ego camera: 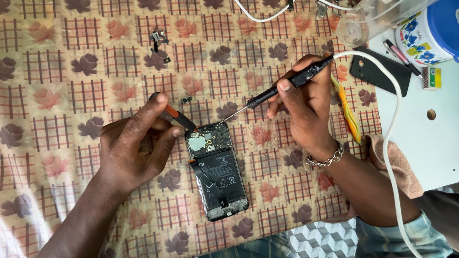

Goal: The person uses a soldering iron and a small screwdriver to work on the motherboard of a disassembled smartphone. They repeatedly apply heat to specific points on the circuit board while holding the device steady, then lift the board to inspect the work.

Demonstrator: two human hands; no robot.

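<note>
Black opened phone point(217, 174) lies backless, board exposed; we grip soldering iron point(282, 88) in right hand point(306, 114), tweezers point(179, 118) in left hand point(136, 143).

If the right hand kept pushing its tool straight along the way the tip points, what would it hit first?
The right hand holds a black corded tool angled down-left. Its tip sits by the top edge of the opened phone, so it would likely meet the circuit board first, though depth is unclear.
</note>
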